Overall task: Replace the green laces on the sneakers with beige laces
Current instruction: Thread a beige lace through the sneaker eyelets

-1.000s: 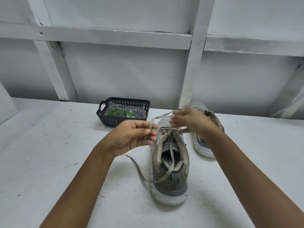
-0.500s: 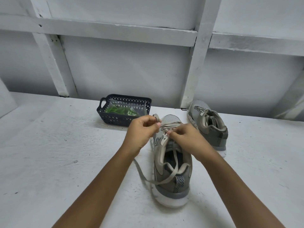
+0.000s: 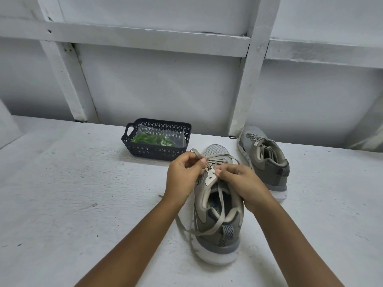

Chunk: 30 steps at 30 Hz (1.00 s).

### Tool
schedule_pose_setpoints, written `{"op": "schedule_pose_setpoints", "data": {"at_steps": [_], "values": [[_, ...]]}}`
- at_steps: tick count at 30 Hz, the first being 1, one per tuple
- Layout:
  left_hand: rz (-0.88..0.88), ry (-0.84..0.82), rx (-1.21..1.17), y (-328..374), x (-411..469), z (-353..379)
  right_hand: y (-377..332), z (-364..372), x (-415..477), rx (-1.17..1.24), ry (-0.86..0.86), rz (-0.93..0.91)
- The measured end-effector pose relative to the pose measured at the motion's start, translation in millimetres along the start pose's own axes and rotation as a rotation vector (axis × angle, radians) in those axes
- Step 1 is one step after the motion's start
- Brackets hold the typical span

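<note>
A grey sneaker [image 3: 217, 230] stands in front of me, heel toward me, partly threaded with a beige lace [image 3: 219, 204]. My left hand [image 3: 183, 175] pinches a loop of that lace at the shoe's left eyelets. My right hand [image 3: 240, 181] grips the shoe's tongue and right eyelet edge, with a lace strand under its fingertips. One loose lace end trails over the heel and onto the surface at the left. A second grey sneaker [image 3: 267, 160] with beige lacing stands behind at the right. Green laces [image 3: 153, 139] lie in a clear bag inside the basket.
A dark perforated plastic basket [image 3: 157, 151] sits at the back, left of the shoes. The rough white surface [image 3: 72, 193] ends at a white wall with wooden battens [image 3: 248, 79] close behind the shoes.
Both hands came down from above the toe to the upper eyelets. The left hand drew the lace in to the left side; the right hand now presses on the tongue.
</note>
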<state>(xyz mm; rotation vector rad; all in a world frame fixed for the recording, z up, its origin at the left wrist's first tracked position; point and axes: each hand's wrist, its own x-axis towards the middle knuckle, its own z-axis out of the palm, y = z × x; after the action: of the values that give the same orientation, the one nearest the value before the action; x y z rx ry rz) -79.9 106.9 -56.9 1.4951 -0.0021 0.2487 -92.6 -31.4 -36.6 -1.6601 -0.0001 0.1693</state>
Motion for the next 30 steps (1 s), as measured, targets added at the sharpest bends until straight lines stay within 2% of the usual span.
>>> {"op": "schedule_pose_setpoints", "data": {"at_steps": [10,20,30], "values": [[-0.04,0.013,-0.047,-5.1,-0.3,1.7,-1.8,-0.4,-1.6,0.001,-0.033,0.016],[0.141,0.024,0.222,-8.8,-5.0,3.1,-2.1,-1.9,-2.9,0.011,-0.041,0.039],[0.176,-0.04,0.414,-5.2,-3.7,0.2,-2.6,-0.6,-4.3,-0.07,-0.052,-0.003]]}}
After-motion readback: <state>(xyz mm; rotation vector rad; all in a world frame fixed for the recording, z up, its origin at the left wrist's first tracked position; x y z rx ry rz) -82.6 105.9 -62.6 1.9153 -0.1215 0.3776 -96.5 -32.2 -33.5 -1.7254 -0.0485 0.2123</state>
